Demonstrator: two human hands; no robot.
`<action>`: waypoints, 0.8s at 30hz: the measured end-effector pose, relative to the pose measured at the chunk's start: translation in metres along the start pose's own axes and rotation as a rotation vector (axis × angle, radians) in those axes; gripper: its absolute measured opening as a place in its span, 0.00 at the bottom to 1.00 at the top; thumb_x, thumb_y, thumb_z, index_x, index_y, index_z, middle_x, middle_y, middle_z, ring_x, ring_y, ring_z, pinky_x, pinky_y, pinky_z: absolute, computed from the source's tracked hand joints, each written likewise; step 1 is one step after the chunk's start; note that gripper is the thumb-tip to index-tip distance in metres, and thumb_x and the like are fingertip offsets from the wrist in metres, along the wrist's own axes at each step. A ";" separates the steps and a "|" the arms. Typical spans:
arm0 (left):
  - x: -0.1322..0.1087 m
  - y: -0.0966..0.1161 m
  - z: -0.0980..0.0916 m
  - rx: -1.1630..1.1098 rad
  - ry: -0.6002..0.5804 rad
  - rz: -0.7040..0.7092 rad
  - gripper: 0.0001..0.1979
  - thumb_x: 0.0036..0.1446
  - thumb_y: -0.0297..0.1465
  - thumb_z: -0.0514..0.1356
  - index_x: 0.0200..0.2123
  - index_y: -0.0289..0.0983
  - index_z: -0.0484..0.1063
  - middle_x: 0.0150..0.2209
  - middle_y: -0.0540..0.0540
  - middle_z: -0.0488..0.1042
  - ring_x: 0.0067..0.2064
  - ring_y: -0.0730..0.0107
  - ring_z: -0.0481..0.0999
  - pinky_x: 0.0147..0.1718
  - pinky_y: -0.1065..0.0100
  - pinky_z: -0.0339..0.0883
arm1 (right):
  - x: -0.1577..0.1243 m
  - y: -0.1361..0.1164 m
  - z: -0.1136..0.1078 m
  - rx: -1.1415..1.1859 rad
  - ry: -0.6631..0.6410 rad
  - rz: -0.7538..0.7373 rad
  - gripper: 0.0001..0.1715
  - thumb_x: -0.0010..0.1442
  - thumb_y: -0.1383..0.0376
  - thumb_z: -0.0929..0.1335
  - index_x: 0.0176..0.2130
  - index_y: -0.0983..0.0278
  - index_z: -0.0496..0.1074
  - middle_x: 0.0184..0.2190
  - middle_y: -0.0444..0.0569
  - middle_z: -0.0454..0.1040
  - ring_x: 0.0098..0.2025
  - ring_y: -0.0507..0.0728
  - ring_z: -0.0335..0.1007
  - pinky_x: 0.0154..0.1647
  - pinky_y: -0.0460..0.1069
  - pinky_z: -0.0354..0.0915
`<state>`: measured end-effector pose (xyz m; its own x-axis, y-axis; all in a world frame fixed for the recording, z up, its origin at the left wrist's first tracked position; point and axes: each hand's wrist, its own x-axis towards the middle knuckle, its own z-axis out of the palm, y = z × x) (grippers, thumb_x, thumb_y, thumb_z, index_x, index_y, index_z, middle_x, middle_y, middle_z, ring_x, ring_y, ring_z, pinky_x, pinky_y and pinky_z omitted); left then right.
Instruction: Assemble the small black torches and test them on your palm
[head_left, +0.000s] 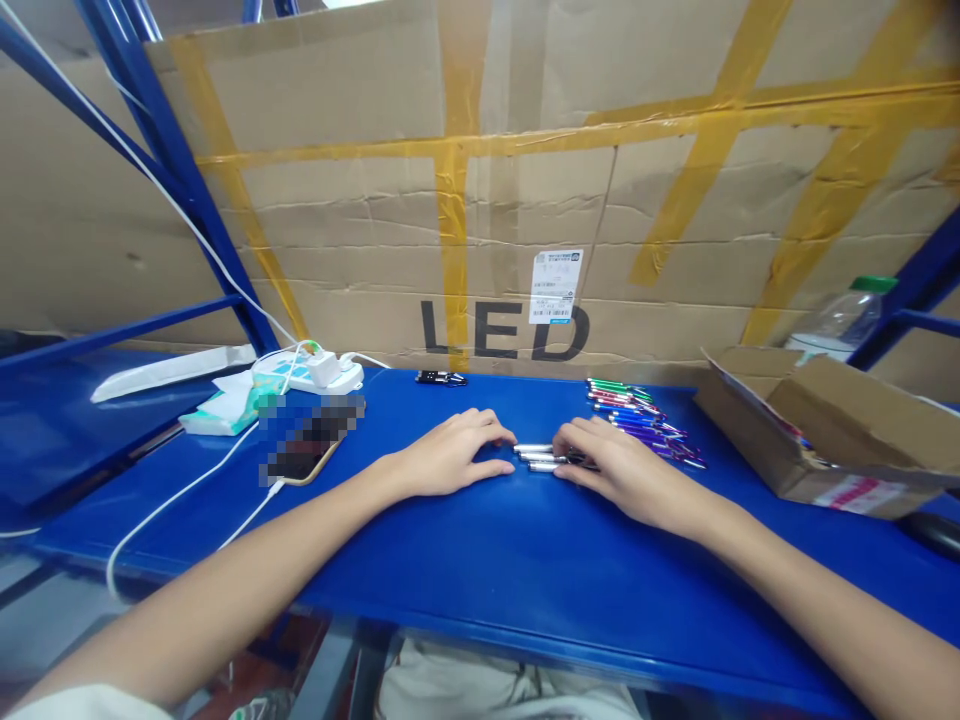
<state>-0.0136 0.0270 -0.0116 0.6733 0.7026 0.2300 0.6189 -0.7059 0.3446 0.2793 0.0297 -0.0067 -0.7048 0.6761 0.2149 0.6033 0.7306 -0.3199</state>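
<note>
Several silver pens (538,458) lie side by side on the blue table in front of me. My right hand (611,462) is closed around their right ends, the thumb on the near side and the fingers on the far side. Its palm hides those ends. At the pens' left tips is my left hand (450,455), its thumb and fingers apart with nothing between them. Whether its fingertips touch the pens I cannot tell. Just beyond my right hand, green, red, blue and purple pens (637,425) lie in a row. Several black pens (441,378) rest by the cardboard at the back.
An open cardboard box (840,430) stands on the right, with a green-capped bottle (855,310) behind it. On the left are a charging phone (315,440), a power strip (337,375), a tissue pack (225,405) and white cables. A large LED carton (360,240) walls the back.
</note>
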 end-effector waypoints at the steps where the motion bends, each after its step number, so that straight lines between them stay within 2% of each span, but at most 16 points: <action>1: 0.000 0.001 0.000 0.000 0.001 -0.001 0.21 0.72 0.47 0.60 0.61 0.42 0.75 0.53 0.41 0.77 0.54 0.55 0.75 0.56 0.56 0.68 | 0.000 -0.003 0.002 0.018 0.003 0.001 0.10 0.76 0.57 0.63 0.44 0.59 0.70 0.45 0.53 0.76 0.46 0.63 0.71 0.49 0.57 0.67; 6: 0.000 0.005 0.000 0.028 -0.020 -0.015 0.24 0.70 0.48 0.63 0.62 0.42 0.73 0.54 0.42 0.76 0.54 0.54 0.74 0.55 0.56 0.67 | 0.000 -0.013 0.006 0.087 0.006 -0.048 0.10 0.77 0.58 0.63 0.50 0.59 0.71 0.47 0.53 0.74 0.49 0.62 0.72 0.51 0.55 0.69; 11: 0.001 0.006 -0.001 0.021 -0.029 -0.033 0.21 0.71 0.47 0.63 0.59 0.42 0.75 0.54 0.43 0.76 0.53 0.55 0.74 0.54 0.57 0.67 | -0.003 -0.005 0.003 -0.013 0.014 -0.007 0.16 0.74 0.55 0.67 0.57 0.58 0.71 0.53 0.55 0.72 0.55 0.66 0.70 0.57 0.60 0.67; 15: 0.001 0.005 -0.001 0.026 -0.031 -0.031 0.17 0.72 0.45 0.61 0.57 0.42 0.75 0.53 0.43 0.76 0.53 0.56 0.74 0.54 0.57 0.67 | -0.004 0.002 0.002 -0.019 -0.033 0.060 0.19 0.75 0.53 0.66 0.58 0.60 0.70 0.51 0.55 0.72 0.52 0.65 0.72 0.56 0.60 0.68; 24: 0.001 0.006 -0.004 0.024 -0.027 -0.065 0.16 0.72 0.42 0.62 0.57 0.41 0.75 0.49 0.44 0.76 0.51 0.57 0.75 0.51 0.59 0.67 | 0.000 -0.001 0.006 0.057 -0.022 0.034 0.12 0.76 0.58 0.65 0.55 0.60 0.70 0.46 0.53 0.73 0.48 0.64 0.72 0.50 0.58 0.68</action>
<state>-0.0109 0.0238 -0.0059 0.6416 0.7448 0.1834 0.6710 -0.6608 0.3362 0.2768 0.0280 -0.0116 -0.6928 0.6974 0.1834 0.6049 0.7005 -0.3788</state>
